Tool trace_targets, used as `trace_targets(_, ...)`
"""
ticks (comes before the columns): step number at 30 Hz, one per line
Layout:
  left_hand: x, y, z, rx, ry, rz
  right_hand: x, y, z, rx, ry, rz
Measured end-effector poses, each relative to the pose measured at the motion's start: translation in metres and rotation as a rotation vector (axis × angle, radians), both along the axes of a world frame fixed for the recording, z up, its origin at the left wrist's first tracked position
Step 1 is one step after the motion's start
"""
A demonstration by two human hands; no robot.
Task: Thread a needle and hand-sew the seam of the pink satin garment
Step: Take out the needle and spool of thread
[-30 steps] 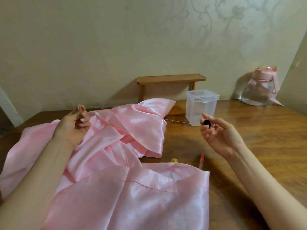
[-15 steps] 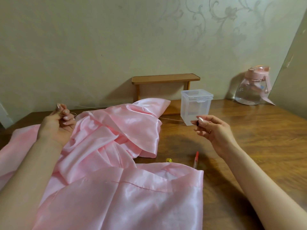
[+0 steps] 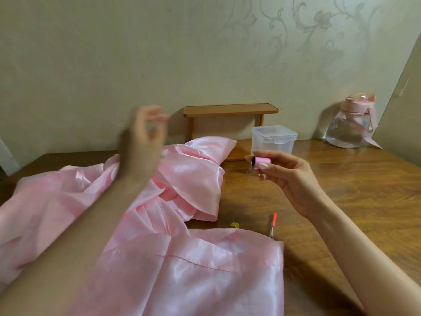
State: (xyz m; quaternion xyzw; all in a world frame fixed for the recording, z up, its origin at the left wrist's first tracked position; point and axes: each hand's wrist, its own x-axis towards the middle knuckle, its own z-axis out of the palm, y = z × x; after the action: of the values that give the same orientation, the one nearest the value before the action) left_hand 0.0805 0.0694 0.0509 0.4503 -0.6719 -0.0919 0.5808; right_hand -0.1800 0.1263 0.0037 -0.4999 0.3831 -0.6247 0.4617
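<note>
At 3 o'clock the right hand (image 3: pixel 289 176), raised, pinched the pink thread spool (image 3: pixel 262 161), the left hand (image 3: pixel 142 142) was up at 10 o'clock, blurred, grip unclear, and the pink satin garment (image 3: pixel 182 201) lay on the table (image 3: pixel 341 201) toward 7 o'clock.

My right hand (image 3: pixel 289 179) pinches the pink thread spool (image 3: pixel 262 161) above the table (image 3: pixel 341 201). My left hand (image 3: pixel 143 142) hangs blurred over the pink satin garment (image 3: pixel 193 174).

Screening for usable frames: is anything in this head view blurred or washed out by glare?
Head view: the left hand is smeared by blur, its grip unreadable; the right hand and its pink thread spool are sharp; the satin garment shows soft sheen, not blown out.
</note>
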Motion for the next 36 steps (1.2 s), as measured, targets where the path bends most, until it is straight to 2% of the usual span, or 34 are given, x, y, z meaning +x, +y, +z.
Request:
trace_targets(2, -0.049, 0.017, 0.003, 0.422, 0.014, -0.449, 0.005, -0.001, 0.003, -0.025, 0.036, 0.023)
trace_targets(3, -0.066, 0.020, -0.001, 0.593, 0.009, -0.603, 0.006, -0.001, 0.004, -0.037, 0.057, 0.034)
trace_targets(5, -0.086, 0.019, -0.016, 0.717, -0.022, -0.749, 0.009, -0.001, 0.003, -0.061, 0.115, 0.034)
trace_targets(12, -0.076, 0.013, -0.042, 0.606, -0.030, -0.734, 0.009, 0.002, -0.005, -0.075, 0.262, -0.033)
trace_targets(16, -0.071, 0.012, -0.035, 0.593, 0.012, -0.744, 0.009, 0.004, -0.006, -0.047, 0.204, 0.015)
trace_targets(19, -0.071, 0.015, -0.038, 0.596, -0.012, -0.757, 0.009, 0.006, -0.005, -0.038, 0.109, 0.009)
trace_targets(21, -0.072, 0.018, -0.039, 0.589, -0.033, -0.773, 0.009, 0.005, -0.006, -0.033, -0.029, 0.070)
trace_targets(24, -0.074, 0.021, -0.037, 0.574, 0.020, -0.783, 0.009, 0.004, -0.009, -0.046, -0.201, 0.191)
trace_targets(26, -0.074, 0.022, -0.034, 0.546, 0.065, -0.794, 0.009, 0.003, -0.010, -0.033, -0.244, 0.210)
trace_targets(28, -0.072, 0.022, -0.031, 0.514, 0.078, -0.831, 0.009, 0.002, -0.010, -0.028, -0.195, 0.171)
trace_targets(32, -0.070, 0.021, -0.028, 0.498, 0.028, -0.841, 0.009, 0.002, -0.013, -0.055, 0.133, -0.049)
trace_targets(36, -0.060, 0.015, -0.017, 0.492, 0.178, -0.848, 0.008, 0.002, -0.017, -0.027, 0.276, -0.050)
